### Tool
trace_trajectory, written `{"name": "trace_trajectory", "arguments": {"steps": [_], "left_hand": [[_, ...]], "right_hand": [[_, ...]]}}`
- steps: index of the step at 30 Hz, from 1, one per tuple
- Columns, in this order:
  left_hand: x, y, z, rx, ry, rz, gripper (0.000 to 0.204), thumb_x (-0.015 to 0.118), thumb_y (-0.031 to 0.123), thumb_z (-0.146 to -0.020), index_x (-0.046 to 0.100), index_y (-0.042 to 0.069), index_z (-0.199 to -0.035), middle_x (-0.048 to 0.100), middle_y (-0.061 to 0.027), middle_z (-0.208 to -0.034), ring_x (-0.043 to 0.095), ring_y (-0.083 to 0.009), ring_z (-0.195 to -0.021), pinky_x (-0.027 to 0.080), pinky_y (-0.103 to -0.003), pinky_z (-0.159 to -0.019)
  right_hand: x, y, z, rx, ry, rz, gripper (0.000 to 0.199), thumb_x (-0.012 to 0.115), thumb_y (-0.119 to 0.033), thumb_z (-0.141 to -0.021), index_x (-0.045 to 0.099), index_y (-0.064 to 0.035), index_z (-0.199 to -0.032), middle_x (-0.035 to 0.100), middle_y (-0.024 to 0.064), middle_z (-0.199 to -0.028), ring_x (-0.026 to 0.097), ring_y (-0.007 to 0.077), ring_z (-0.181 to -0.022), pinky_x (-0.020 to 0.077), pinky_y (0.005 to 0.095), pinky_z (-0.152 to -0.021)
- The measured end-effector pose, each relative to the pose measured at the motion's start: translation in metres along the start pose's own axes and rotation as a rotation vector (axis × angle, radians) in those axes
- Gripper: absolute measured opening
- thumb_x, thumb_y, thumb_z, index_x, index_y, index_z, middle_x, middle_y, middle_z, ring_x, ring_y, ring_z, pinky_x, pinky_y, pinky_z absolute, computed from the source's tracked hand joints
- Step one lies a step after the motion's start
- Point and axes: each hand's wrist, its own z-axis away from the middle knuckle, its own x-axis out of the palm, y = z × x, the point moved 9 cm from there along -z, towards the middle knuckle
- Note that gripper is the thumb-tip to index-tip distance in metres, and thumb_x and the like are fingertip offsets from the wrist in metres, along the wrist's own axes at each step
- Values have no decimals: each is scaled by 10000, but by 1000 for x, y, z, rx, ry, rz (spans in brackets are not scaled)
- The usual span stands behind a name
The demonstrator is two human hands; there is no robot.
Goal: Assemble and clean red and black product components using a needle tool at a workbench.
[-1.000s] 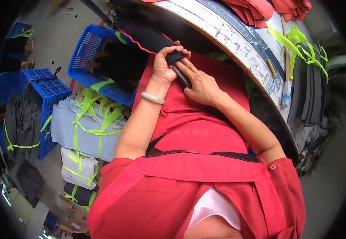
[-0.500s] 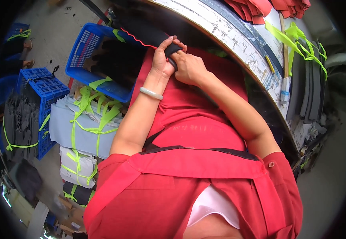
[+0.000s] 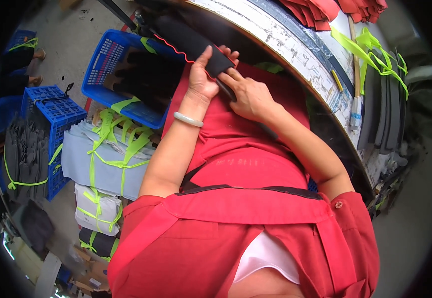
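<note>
A long black fabric piece [image 3: 188, 39] with a wavy red edge slants from the upper left to my hands above my lap. My left hand [image 3: 202, 83] is closed around its near end, thumb on the near side and fingertips showing past the far side. On the right, my right hand [image 3: 253, 97] is bent, its fingertips pressing at the piece's end. A narrow dark strip [image 3: 226, 89] hangs below that end, against the right fingers; whether it is part of the same piece I cannot tell. The far end runs toward a dark metal bar [image 3: 116, 12].
Left of my hands stands a blue basket [image 3: 96, 69] with black pieces inside. Grey sheets [image 3: 101, 166] tied with green strips lie nearer, beside a blue crate [image 3: 59, 102]. A worn white table edge [image 3: 275, 42] curves along the right, with red fabric [image 3: 308, 12] on top.
My right hand has slid right and slightly nearer, loosening from around the bunched end. The black piece now lies flatter, with more of its end exposed between my hands.
</note>
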Motion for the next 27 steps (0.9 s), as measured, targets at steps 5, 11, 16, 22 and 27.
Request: {"name": "trace_trajectory", "arguments": {"steps": [5, 11, 16, 22, 27], "left_hand": [[-10, 9, -18, 53, -121, -31, 164, 665, 107, -869, 585, 23, -986, 637, -83, -854, 639, -238, -816, 524, -425, -894], [-17, 1, -11, -39, -81, 24, 212, 605, 31, -839, 552, 15, -1044, 618, -102, -858, 611, -254, -861, 469, -431, -976], [-11, -6, -18, 5, -96, -38, 205, 613, 63, -841, 554, 4, -1029, 637, -125, -874, 637, -287, -812, 514, -462, -919], [-1, -2, 0, 9, 8, -46, 175, 635, 128, -879, 583, 20, -1006, 645, -101, -854, 638, -259, -855, 519, -453, -915], [-8, 3, -19, 3, -90, -25, 103, 652, 129, -873, 592, 45, -873, 628, -73, -821, 623, -232, -797, 522, -423, -878]], "right_hand": [[7, -1, -22, -21, 76, 19, 470, 591, -55, -718, 565, -123, -1182, 599, 141, -1172, 645, 376, -866, 539, 482, -709], [-8, -11, 10, -15, 136, -15, 453, 559, -74, -761, 568, -139, -1209, 599, 73, -1237, 647, 381, -807, 554, 468, -686], [6, 6, -30, 3, 69, -41, 527, 584, -66, -705, 536, -125, -1226, 584, 120, -1235, 646, 365, -881, 539, 474, -718], [1, 2, -2, 11, 32, 35, 493, 588, -67, -703, 552, -107, -1193, 622, 132, -1134, 648, 369, -865, 541, 464, -710], [10, -3, -44, -42, 67, 94, 329, 561, -89, -767, 596, -100, -1094, 636, 100, -1122, 659, 354, -829, 551, 440, -699]]}}
